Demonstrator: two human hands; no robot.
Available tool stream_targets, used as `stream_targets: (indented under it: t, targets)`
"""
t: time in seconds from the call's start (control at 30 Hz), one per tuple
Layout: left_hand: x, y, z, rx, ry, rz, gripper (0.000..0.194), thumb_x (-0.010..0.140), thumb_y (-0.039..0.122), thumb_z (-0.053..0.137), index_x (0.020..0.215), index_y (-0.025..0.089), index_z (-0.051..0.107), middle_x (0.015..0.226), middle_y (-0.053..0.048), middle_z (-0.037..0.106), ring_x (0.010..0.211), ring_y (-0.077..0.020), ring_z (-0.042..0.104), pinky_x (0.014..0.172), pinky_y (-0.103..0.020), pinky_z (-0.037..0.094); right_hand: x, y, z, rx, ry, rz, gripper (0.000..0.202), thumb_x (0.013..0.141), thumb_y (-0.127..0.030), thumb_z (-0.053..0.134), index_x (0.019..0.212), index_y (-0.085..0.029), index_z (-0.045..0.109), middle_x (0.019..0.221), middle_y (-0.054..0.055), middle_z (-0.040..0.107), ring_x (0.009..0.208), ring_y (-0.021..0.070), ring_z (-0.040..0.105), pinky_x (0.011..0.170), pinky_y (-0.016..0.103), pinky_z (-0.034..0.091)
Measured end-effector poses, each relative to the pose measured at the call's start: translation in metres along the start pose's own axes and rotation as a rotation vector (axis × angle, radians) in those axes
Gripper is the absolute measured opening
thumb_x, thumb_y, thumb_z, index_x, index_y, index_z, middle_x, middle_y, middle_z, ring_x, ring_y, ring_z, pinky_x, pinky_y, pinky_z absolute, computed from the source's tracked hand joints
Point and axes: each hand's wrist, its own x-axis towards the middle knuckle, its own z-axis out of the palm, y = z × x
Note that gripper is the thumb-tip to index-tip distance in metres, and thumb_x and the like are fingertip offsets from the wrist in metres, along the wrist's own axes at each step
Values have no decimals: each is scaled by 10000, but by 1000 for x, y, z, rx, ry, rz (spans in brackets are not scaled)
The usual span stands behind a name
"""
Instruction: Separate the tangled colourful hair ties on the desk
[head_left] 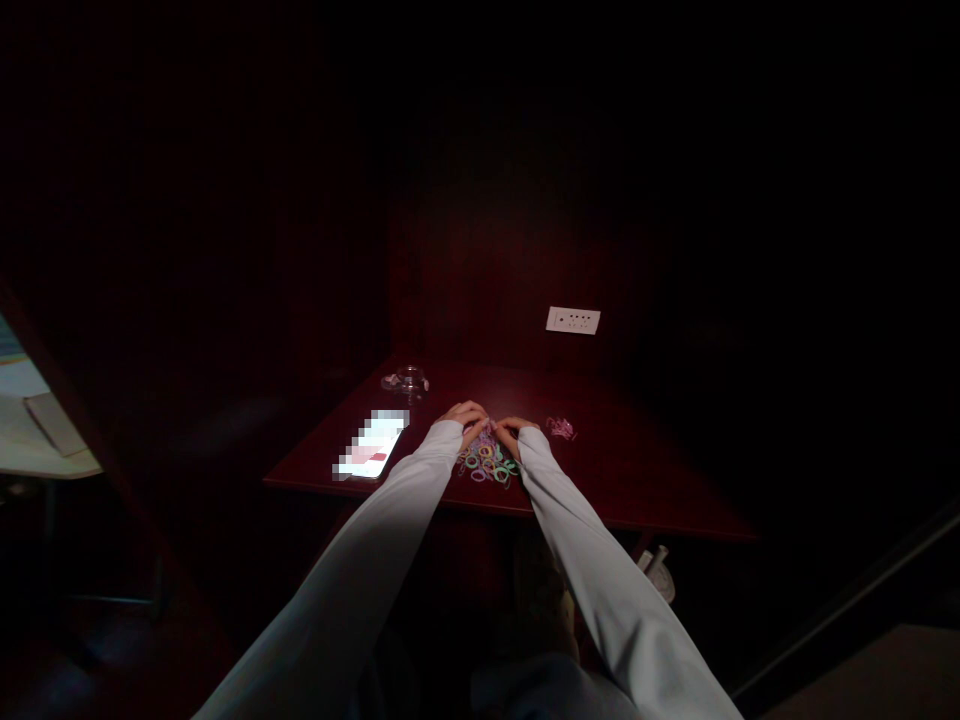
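A loose heap of small coloured hair ties, in purple, green, yellow and pink, lies near the front edge of the dark red table. My left hand is at the heap's far left side, its fingers curled in and closed. Facing it from the other side, my right hand has its fingertips pinched together. The fingertips of both hands nearly meet over a pinkish hair tie, which they partly hide. Right of my right hand sits a separate small cluster of pink hair ties.
A lit phone lies on the table to the left. Behind it stands a clear container with small pinkish pieces beside it. A white power socket is set in the back panel. Dark partitions rise on both sides.
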Motion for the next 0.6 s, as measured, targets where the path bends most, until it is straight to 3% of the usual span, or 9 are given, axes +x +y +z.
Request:
stream_targets:
  t: [0.6]
  targets:
    - [3, -4, 3, -145, 41, 6, 228, 975, 364, 640, 900, 218, 798, 1079, -59, 738, 1025, -200, 709, 935, -317, 583, 0, 3, 0, 67, 19, 20, 536, 889, -690, 564, 685, -228, 745, 656, 25, 683, 635, 170, 577, 596, 263, 419]
